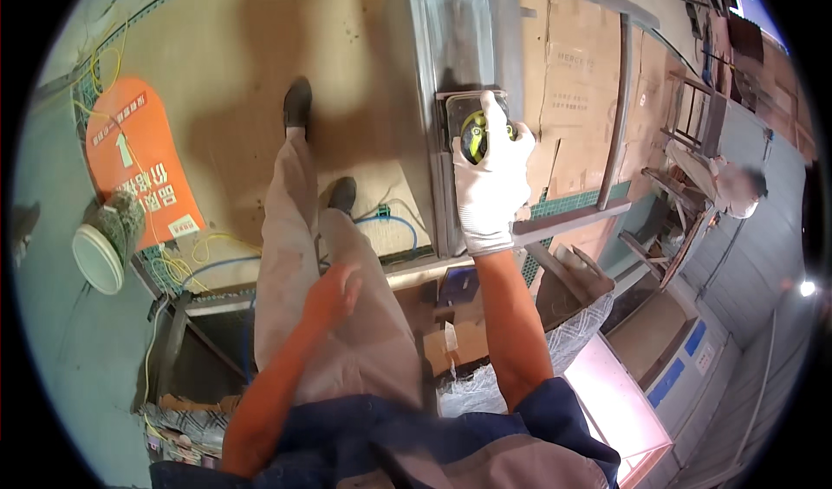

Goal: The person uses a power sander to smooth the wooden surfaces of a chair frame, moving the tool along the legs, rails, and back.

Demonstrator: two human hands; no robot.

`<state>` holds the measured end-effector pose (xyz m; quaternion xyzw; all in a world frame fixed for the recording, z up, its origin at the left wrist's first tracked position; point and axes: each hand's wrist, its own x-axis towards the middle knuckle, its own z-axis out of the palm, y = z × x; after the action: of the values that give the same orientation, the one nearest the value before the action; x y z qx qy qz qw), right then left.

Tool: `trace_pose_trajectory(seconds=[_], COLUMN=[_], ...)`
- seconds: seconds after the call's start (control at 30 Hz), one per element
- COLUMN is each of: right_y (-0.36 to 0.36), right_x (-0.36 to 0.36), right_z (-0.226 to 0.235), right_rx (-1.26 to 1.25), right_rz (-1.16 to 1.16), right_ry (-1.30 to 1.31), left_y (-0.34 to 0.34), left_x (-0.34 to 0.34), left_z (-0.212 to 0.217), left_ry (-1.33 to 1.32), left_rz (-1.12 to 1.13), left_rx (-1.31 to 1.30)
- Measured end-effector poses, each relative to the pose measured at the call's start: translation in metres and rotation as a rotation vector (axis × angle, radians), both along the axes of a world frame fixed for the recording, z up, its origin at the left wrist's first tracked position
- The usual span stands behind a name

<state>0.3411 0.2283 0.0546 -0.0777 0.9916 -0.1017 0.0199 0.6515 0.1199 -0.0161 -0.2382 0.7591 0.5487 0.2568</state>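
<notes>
My right hand (494, 172), in a white knitted glove, is closed over the top of a black and green power sander (473, 135) with a squarish pad. The sander rests on a long grey framed piece (508, 38) that has a recessed panel. Glove and fingers hide part of the tool's body. Bare and lowered, my left hand (333, 296) is in front of my pale trousers, its fingers loosely bent and apart. Nothing shows in it.
An orange sign board (139, 155) and a white-rimmed bucket (100, 257) are at the left, among yellow cords and a blue hose (394, 220). Cardboard (572, 81) lies beyond the grey piece, crossed by grey bars. Another person (724, 181) is at the far right.
</notes>
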Motion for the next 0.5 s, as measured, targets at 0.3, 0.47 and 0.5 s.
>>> trace_pose_trajectory(seconds=[0.3,0.47,0.5], right_y=[-0.076,-0.101,-0.105], right_x=[-0.092,-0.127,-0.132], right_z=[0.003,0.009,0.010], right_rx=[0.013,-0.006,-0.004], right_rz=[0.001,-0.010,-0.023], right_ry=[-0.012,-0.040,-0.054], left_y=[-0.075,-0.106,-0.108], left_x=[-0.049,-0.096,-0.108], left_z=[0.004,0.003,0.000], left_ry=[-0.089,0.035,0.079], left_rz=[-0.054,-0.058,-0.045], left_rx=[0.005,-0.001,-0.006])
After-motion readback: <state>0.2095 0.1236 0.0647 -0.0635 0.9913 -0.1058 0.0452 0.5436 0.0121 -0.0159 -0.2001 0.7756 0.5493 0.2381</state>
